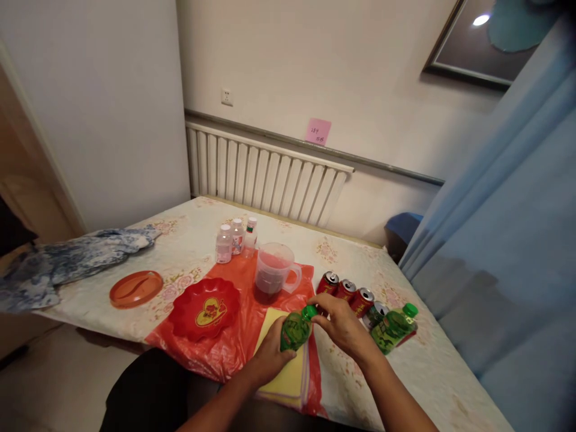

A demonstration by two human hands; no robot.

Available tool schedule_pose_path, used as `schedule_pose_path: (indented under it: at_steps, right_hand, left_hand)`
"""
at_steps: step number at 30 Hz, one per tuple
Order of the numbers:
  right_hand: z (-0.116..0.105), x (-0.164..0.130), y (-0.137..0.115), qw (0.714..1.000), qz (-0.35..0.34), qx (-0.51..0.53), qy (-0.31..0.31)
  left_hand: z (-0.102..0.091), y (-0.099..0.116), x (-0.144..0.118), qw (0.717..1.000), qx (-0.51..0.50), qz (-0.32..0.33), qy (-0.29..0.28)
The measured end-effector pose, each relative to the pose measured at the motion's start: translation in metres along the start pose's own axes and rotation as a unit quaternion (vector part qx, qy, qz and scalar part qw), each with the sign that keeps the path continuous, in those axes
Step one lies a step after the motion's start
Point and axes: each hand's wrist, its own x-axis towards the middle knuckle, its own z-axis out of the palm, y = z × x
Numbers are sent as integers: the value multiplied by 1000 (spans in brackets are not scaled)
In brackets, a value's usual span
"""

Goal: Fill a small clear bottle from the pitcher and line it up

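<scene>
Left hand [270,357] wraps the body of a green plastic bottle [294,329], tilted over a yellow pad [288,375] at the near tabletop [189,240] edge; right hand [342,324] pinches its green cap [309,312]. Label print is illegible. Far right, three red cans [346,290] partly hide a fourth.

no writing can be read anywhere. the pink paper sticky note [318,131] on the wall carries a few dark handwritten marks, too small to make out. the red plastic heart-shaped dish [206,309] bears a gold emblem, blurred. the labels on the red metal drink cans [347,290] are illegible.
</scene>
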Motion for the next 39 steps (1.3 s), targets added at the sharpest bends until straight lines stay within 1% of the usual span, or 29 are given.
schedule_pose_path:
  at_steps: [6,12,18,24,33,37,39]
  right_hand:
    - [-8,4,-11,998,-25,-36,-41]
    - [-11,5,-18,995,-11,-83,-60]
    - [-8,6,-18,995,-12,-85,-59]
    - [-3,7,-15,993,13,-102,-52]
    - [-1,6,-14,993,26,-111,-42]
    - [2,5,-13,995,32,-94,-25]
    - [5,4,-10,997,27,-74,-11]
  left_hand:
    - [0,-2,0,1000,-12,27,3]
    - [2,0,0,1000,3,9,-3]
    - [2,-2,1,1000,20,3,-3]
    - [2,3,1,1000,15,-3,7]
    - [2,3,1,1000,15,2,-5]
    - [1,2,2,1000,7,14,-11]
    - [0,2,3,1000,12,6,-9]
